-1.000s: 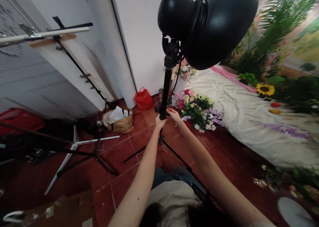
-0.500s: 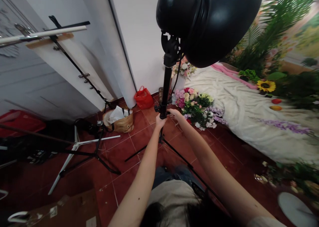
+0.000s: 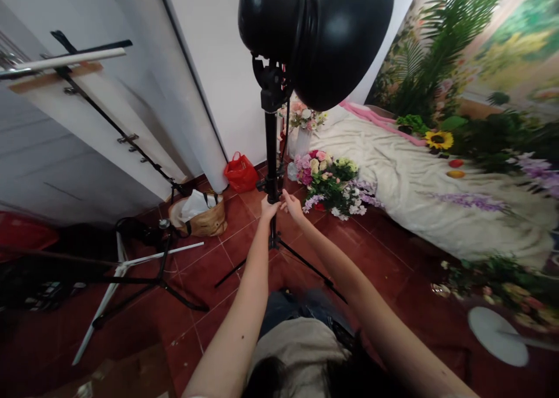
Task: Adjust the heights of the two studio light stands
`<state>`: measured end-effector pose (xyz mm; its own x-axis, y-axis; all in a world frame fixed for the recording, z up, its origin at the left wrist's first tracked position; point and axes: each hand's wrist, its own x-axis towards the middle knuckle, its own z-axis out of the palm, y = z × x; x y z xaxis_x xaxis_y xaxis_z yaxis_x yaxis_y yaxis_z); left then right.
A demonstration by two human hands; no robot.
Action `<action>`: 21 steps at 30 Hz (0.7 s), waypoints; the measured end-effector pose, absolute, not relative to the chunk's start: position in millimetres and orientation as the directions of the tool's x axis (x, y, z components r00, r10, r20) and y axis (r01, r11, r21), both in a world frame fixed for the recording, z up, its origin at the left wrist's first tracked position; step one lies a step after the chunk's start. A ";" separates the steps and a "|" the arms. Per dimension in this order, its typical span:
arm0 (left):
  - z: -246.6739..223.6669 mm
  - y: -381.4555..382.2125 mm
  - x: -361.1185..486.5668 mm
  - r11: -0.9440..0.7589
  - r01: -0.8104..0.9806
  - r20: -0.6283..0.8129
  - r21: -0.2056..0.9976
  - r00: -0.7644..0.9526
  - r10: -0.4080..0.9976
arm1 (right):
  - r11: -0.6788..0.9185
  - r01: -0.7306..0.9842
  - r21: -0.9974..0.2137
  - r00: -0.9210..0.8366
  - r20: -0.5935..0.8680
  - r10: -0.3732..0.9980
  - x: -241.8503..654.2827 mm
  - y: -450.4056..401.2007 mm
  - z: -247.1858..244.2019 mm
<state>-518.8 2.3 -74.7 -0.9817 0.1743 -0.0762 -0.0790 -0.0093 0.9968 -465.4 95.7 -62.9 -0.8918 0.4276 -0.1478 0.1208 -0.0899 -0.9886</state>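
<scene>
A black light stand (image 3: 271, 147) rises in front of me, with a large black studio lamp (image 3: 345, 42) on top and its cable looped round the neck. My left hand (image 3: 268, 208) is closed round the pole just below a black clamp collar. Close against the pole's right side, my right hand (image 3: 292, 205) has its thumb raised and its fingers bent inward. Whatever small part those fingers pinch is too small to make out. Below my hands the stand's legs (image 3: 305, 262) spread on the floor.
To the left stand a backdrop stand (image 3: 126, 136) and a white-and-black tripod base (image 3: 124, 265). A woven bag (image 3: 207, 218) and a red bag (image 3: 241, 173) sit by the wall. Artificial flowers (image 3: 325, 176) lie beside a cream-draped platform (image 3: 393, 176). A white disc (image 3: 498, 337) lies lower right.
My view has turned, so the stand, lamp and room now appear further left. Both hands remain at the pole below the collar, with the right hand's thumb now more raised.
</scene>
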 end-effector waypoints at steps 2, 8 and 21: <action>-77.8 2.0 -518.9 0.018 -0.066 -0.068 0.998 -0.983 0.169 | -0.178 0.131 -0.975 -0.884 -0.196 0.424 -426.3 88.2 -86.3; -82.7 2.8 -520.4 0.066 -0.027 -0.038 0.997 -0.985 0.169 | -0.395 0.512 -0.763 -0.638 -0.645 0.420 -278.6 97.8 -173.1; -43.7 24.5 -506.7 0.205 -0.080 -0.103 0.976 -0.989 0.103 | -0.750 0.203 -0.630 -0.036 -0.770 0.637 31.3 155.1 -220.3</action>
